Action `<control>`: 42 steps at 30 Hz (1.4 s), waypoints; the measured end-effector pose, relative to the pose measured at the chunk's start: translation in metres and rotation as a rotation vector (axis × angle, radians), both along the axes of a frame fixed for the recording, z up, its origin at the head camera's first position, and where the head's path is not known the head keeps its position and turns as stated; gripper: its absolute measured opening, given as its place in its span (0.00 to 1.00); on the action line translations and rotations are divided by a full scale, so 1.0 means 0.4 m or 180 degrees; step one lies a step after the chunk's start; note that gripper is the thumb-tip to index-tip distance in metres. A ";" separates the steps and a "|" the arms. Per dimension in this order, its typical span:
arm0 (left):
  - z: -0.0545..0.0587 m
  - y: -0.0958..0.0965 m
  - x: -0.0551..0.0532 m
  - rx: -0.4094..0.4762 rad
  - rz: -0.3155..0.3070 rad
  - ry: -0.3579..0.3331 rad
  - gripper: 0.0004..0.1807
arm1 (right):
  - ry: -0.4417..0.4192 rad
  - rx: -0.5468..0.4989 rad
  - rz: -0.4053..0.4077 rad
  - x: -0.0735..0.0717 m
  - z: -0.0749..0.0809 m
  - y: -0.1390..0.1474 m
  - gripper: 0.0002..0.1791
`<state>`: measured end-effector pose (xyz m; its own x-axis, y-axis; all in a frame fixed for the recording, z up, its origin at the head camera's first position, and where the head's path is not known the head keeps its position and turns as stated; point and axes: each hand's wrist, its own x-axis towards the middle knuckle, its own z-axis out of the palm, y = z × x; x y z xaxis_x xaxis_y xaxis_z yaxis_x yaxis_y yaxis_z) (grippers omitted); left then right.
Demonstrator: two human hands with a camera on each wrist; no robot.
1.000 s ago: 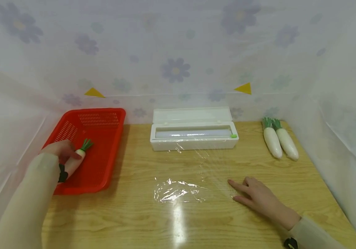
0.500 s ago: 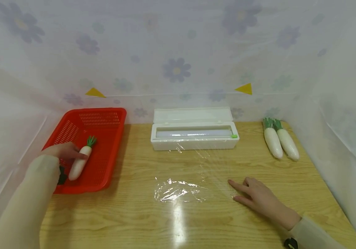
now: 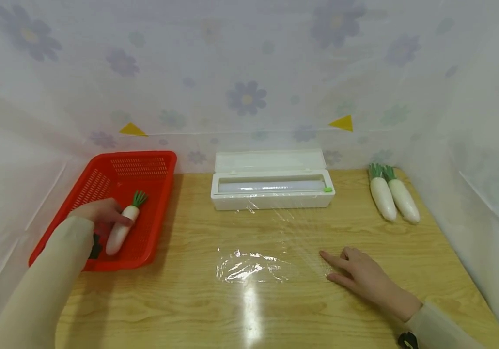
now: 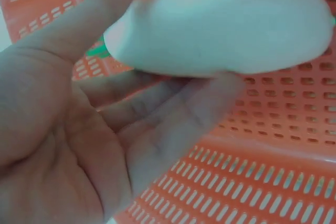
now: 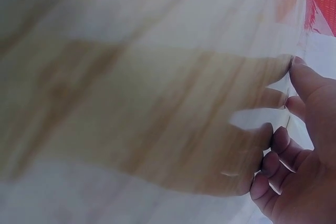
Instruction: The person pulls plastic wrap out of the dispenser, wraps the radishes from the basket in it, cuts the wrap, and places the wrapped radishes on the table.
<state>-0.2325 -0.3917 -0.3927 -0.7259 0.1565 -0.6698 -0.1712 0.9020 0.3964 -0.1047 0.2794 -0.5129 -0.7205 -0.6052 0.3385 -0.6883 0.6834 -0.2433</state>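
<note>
Inside the red basket, my left hand grips a white radish with green stem stubs. Thumb and fingers lie on opposite sides of the radish in the left wrist view. A thin sheet of clear plastic wrap lies on the table, stretching forward from a white wrap dispenser box whose lid stands up. At the sheet's right edge my right hand rests on the table, index finger and thumb extended. The right wrist view shows the fingertips of that hand touching the surface.
Two white radishes lie side by side at the back right of the wooden table. A white curtain with flowers closes off the back and sides. A green slider sits at the dispenser's right end.
My left hand has lifted the radish and shifted it a little to the right within the basket. The right hand and the wrap have stayed in place.
</note>
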 end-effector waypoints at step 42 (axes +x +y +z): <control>0.205 0.290 0.132 0.0138 0.0035 0.2530 0.28 | -0.0095 -0.0030 0.0013 0.003 0.002 0.001 0.30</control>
